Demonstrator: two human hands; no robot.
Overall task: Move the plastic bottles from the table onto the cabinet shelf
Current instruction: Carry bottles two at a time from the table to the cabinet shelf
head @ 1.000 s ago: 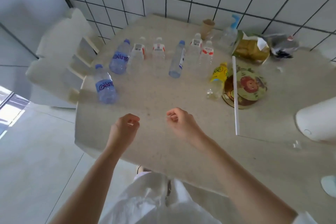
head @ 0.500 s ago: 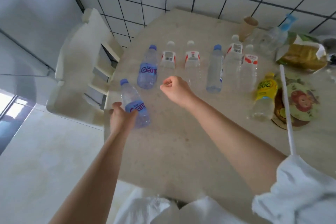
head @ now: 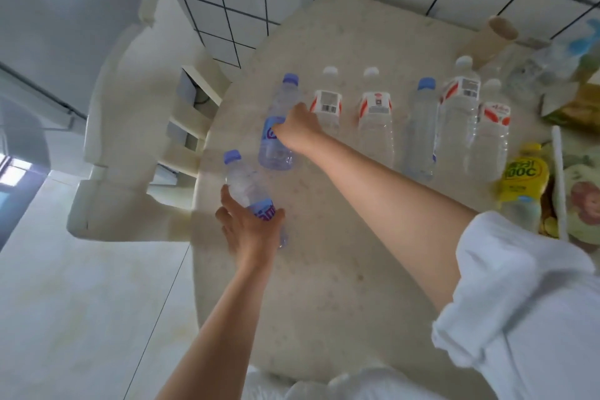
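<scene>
Several clear plastic bottles stand on a beige stone table (head: 324, 286). My left hand (head: 250, 234) grips the nearest blue-capped bottle (head: 242, 183) around its blue label, near the table's left edge. My right hand (head: 297, 130) reaches further and grips a second blue-capped bottle (head: 277, 114) at its label. To the right stand two white-capped bottles with red-and-white labels (head: 326, 101) (head: 375, 117), another blue-capped bottle (head: 420, 130), two more white-capped ones (head: 461, 101) (head: 492, 127) and a yellow-labelled bottle (head: 524, 178).
A white chair (head: 130, 127) stands against the table's left side. At the back right are a paper cup (head: 493, 36), a spray bottle (head: 552, 58) and a snack bag (head: 581, 104). A white stick (head: 560, 178) lies across a round picture tin (head: 581, 204). A tiled wall rises behind.
My right hand has reached forward and taken hold of the second blue-capped bottle. My left hand has closed round the nearest bottle. The view has moved closer over the table.
</scene>
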